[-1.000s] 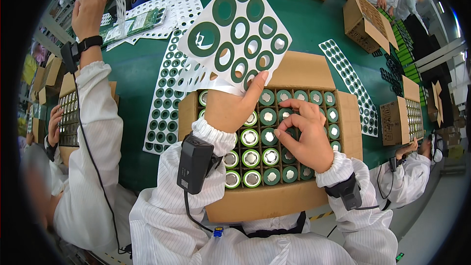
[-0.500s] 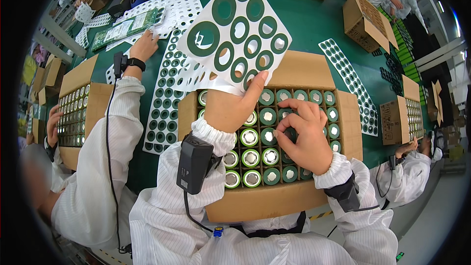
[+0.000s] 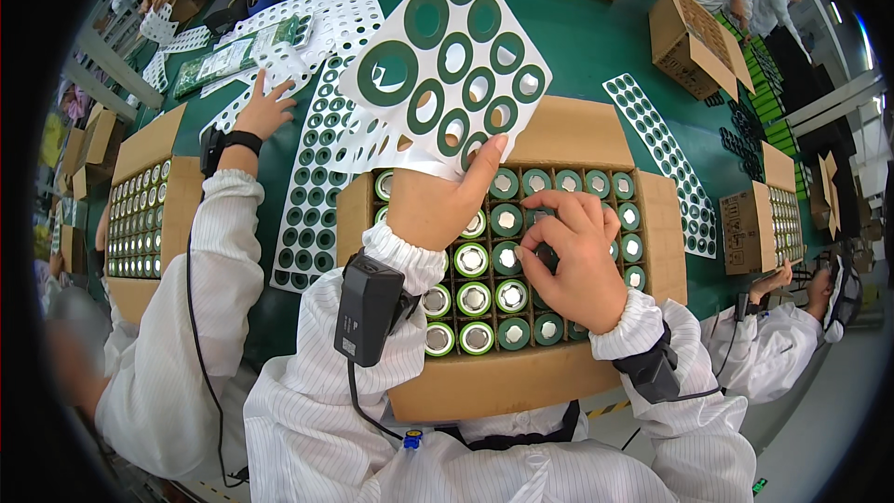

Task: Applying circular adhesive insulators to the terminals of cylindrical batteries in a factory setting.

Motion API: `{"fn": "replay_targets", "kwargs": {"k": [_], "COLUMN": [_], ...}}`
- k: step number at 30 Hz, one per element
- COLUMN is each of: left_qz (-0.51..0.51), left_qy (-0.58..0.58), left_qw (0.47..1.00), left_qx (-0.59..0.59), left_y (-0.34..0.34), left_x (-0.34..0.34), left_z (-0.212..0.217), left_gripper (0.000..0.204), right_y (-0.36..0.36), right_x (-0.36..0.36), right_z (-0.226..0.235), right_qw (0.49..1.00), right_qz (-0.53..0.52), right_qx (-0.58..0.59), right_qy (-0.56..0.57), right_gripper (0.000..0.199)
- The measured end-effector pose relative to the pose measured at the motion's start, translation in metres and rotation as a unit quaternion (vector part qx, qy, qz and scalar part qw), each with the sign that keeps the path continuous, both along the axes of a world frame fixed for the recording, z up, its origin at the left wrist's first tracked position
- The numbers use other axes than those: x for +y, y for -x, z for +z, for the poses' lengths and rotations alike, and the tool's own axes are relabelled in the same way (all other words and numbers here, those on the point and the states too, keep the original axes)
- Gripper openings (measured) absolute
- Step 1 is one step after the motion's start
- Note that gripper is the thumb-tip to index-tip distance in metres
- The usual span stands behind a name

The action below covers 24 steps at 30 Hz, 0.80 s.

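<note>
In my left hand (image 3: 442,205) is a white sheet of green ring stickers (image 3: 453,74), its lower corner pinched under the thumb and its upper part standing up over the box. Below lies an open cardboard box (image 3: 507,387) divided into cells and filled with upright cylindrical batteries (image 3: 472,259). Those toward the left show light green rims with bare metal tops; many others have dark green rings on top. My right hand (image 3: 582,265) rests over the right half of the batteries, thumb and forefinger bent close to the tops. Whatever sits between its fingertips is hidden.
More ring-sticker sheets lie on the green table, one long sheet (image 3: 312,196) left of the box and another (image 3: 661,158) right of it. A co-worker's hand (image 3: 265,116) reaches in from the left near a plastic bag (image 3: 228,56). Further battery boxes (image 3: 140,224) stand on both sides.
My two hands and the sticker sheet have barely moved. The co-worker's hand on the left has drawn back from the bag, with fingers spread.
</note>
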State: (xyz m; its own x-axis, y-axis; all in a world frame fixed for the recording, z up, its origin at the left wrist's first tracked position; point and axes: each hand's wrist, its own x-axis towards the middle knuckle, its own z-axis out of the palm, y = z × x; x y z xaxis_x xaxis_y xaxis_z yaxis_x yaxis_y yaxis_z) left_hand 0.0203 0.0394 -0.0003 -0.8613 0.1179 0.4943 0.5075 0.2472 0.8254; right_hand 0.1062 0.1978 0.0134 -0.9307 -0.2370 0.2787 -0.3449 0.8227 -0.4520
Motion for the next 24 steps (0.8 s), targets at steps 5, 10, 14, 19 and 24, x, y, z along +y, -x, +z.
{"fn": "replay_targets", "kwargs": {"k": [5,10,14,19,24], "left_qz": [-0.024,-0.052,-0.105,-0.019,-0.015], "left_qy": [-0.045,-0.127,-0.219,-0.055,0.075], "left_qw": [0.997,0.987,0.963,0.998,0.996], "left_qx": [-0.053,-0.080,-0.114,0.020,0.047], "left_y": [-0.005,-0.006,0.003,0.000,0.001], "left_x": [0.006,-0.002,0.003,-0.004,0.002], "left_z": [0.010,0.009,0.001,0.002,-0.001], "left_gripper": [0.022,0.025,0.024,0.020,0.019], "right_y": [-0.004,0.003,0.020,0.047,0.073], "right_x": [-0.005,-0.015,0.001,-0.002,-0.023], "right_z": [0.000,0.009,0.020,0.031,0.011], "right_qw": [0.988,0.985,0.992,0.956,0.827], "right_qz": [0.020,0.059,0.053,-0.081,-0.034], "right_qx": [0.077,0.086,0.036,-0.062,-0.093], "right_qy": [-0.132,-0.141,-0.113,0.276,0.553], "right_gripper": [0.011,0.009,0.006,0.016,0.032]}}
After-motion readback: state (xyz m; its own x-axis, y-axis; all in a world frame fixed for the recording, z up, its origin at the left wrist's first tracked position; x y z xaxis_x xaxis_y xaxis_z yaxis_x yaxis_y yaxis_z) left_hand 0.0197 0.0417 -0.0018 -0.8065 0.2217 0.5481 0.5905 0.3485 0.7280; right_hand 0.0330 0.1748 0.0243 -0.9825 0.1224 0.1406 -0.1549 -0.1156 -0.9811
